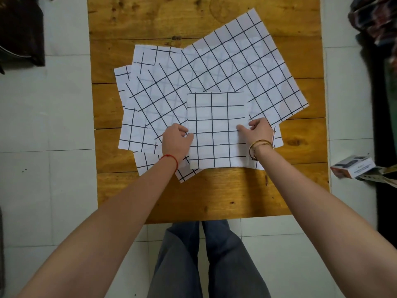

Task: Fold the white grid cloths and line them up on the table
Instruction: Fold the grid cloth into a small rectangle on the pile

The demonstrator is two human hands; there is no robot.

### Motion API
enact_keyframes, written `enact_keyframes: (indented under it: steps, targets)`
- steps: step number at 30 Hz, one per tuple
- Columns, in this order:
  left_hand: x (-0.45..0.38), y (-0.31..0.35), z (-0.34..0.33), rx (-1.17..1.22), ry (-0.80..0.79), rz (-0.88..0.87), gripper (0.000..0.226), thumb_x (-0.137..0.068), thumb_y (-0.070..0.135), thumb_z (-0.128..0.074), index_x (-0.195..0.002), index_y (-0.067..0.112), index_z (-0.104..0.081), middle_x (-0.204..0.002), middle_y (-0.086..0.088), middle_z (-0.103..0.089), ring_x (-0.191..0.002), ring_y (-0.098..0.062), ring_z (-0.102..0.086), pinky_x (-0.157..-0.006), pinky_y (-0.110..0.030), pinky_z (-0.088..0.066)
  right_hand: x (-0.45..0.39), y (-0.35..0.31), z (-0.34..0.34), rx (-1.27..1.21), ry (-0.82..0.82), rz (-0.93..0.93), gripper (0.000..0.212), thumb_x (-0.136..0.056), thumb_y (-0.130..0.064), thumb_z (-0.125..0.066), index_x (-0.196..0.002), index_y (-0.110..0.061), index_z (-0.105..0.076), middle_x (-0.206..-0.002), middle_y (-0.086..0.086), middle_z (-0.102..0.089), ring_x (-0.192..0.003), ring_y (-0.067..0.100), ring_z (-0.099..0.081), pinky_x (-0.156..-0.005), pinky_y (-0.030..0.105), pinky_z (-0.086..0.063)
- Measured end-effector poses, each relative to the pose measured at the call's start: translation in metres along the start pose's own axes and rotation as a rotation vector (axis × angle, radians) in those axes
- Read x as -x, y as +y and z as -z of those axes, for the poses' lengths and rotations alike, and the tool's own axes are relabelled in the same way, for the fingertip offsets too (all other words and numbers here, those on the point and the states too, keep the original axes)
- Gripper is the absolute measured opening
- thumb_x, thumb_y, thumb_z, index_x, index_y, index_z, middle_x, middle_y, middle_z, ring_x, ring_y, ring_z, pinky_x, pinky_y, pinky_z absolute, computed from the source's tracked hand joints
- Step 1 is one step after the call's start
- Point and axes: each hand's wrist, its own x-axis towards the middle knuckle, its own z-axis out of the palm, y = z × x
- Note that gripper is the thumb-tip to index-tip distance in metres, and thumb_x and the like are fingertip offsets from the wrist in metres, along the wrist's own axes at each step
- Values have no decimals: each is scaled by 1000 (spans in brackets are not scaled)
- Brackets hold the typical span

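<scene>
A folded white cloth with a black grid point(217, 130) lies as a narrow upright rectangle on top of a loose pile. My left hand point(176, 140) pinches its left edge and my right hand point(258, 131) pinches its right edge, thumb on top. Under it several unfolded grid cloths overlap at different angles; the largest point(217, 67) spreads diagonally toward the far right. Corners of others point(134, 134) stick out at the left. All of them rest on the wooden table point(214, 196).
The table's near edge is just in front of my legs, with bare wood along the front and far end. A small box point(353, 168) lies on the tiled floor at the right. Dark clutter point(19, 33) sits at the far left and right.
</scene>
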Motion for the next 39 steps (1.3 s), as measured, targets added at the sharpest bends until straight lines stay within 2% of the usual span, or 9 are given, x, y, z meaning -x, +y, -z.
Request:
enact_keyframes:
  steps: [8,14,18,23,25,28,33,36,39]
  targets:
    - [-2,11,5,178,-30,124,28,-82,19,-76,-100,13,-55,-82,8,-56,-77,-4,-55,-63,-11,-43,-9,-1,1,-117,-130,-53,39,-80,-33,-73,-107,-11,-54,-92,1,-52,-85,16,-51,-78,26,-43]
    - [-14,11,18,192,-94,183,20,-87,20,-68,-105,17,-60,-73,7,-57,-71,-4,-54,-73,-17,-46,-11,1,10,-159,-229,92,31,-79,-23,-71,-69,-17,-43,-62,-2,-32,-59,14,-30,-57,25,-29]
    - [-18,7,24,222,-129,189,19,-87,19,-69,-103,11,-66,-76,3,-62,-70,-10,-59,-77,-27,-55,-12,3,13,-72,-229,242,19,-85,-19,-67,-80,-15,-49,-61,-6,-34,-56,9,-33,-57,19,-32]
    - [-15,15,31,357,-189,174,15,-90,4,-62,-104,8,-62,-74,-1,-55,-63,-15,-54,-58,-21,-54,-12,5,16,-160,-220,324,7,-88,-11,-63,-83,-14,-59,-60,-12,-44,-55,0,-40,-57,13,-36]
    - [-14,17,33,427,-198,189,16,-90,-1,-60,-105,6,-61,-71,-3,-51,-59,-15,-49,-54,-20,-51,-12,5,18,-225,-245,356,22,-88,-4,-60,-70,-15,-63,-50,-16,-45,-50,0,-38,-54,16,-36]
    - [-15,16,35,505,-200,234,18,-91,0,-59,-107,5,-65,-68,-4,-48,-55,-14,-44,-50,-17,-47,-9,2,18,-331,-238,311,24,-85,7,-58,-83,-13,-71,-49,-21,-57,-50,-3,-47,-55,13,-42]
    - [-14,12,33,418,-200,117,31,-95,-1,-46,-94,10,-75,-67,1,-63,-50,-11,-45,-45,-15,-40,-1,-1,20,-341,-292,282,47,-85,14,-34,-83,-9,-76,-79,-1,-73,-36,5,-34,-36,15,-28]
    - [-18,6,31,324,-193,37,36,-95,-3,-43,-94,12,-76,-75,-7,-61,-64,-18,-49,-58,-18,-46,-3,1,16,-286,-269,257,52,-86,12,-30,-82,-14,-76,-72,18,-63,-33,5,-24,-34,16,-21]
    - [-21,-1,26,238,-172,-7,37,-95,-2,-44,-96,18,-75,-84,-15,-65,-72,-15,-57,-72,-23,-56,-6,2,13,-149,-240,271,54,-85,10,-31,-80,-22,-75,-62,7,-58,-34,5,-29,-37,18,-26]
